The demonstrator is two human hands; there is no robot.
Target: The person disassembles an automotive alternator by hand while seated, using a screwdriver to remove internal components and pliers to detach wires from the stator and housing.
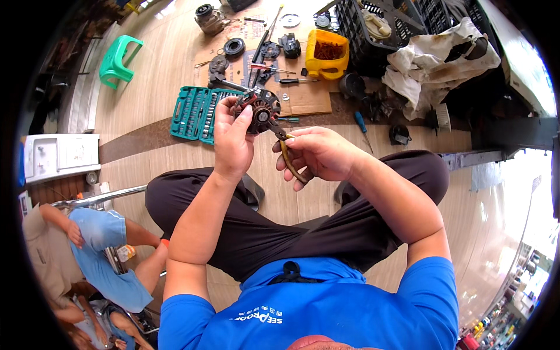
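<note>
My left hand (232,137) grips a round dark metal part (263,115) with a copper-coloured ring and a silvery hub, its thumb across the near side. My right hand (309,153) holds pliers (293,163) with worn yellow handles, their jaws at the lower right edge of the round part. Just beyond lie a teal socket set case (184,111) and a cardboard sheet (309,99) with loose metal parts, screwdrivers and a black ring (234,46).
A yellow container (319,69) and black crates (357,41) with cloths stand ahead right. A blue screwdriver (360,122) lies on the floor. A green stool (119,61) stands at the far left. Other people (105,251) sit at the lower left, near a metal bar.
</note>
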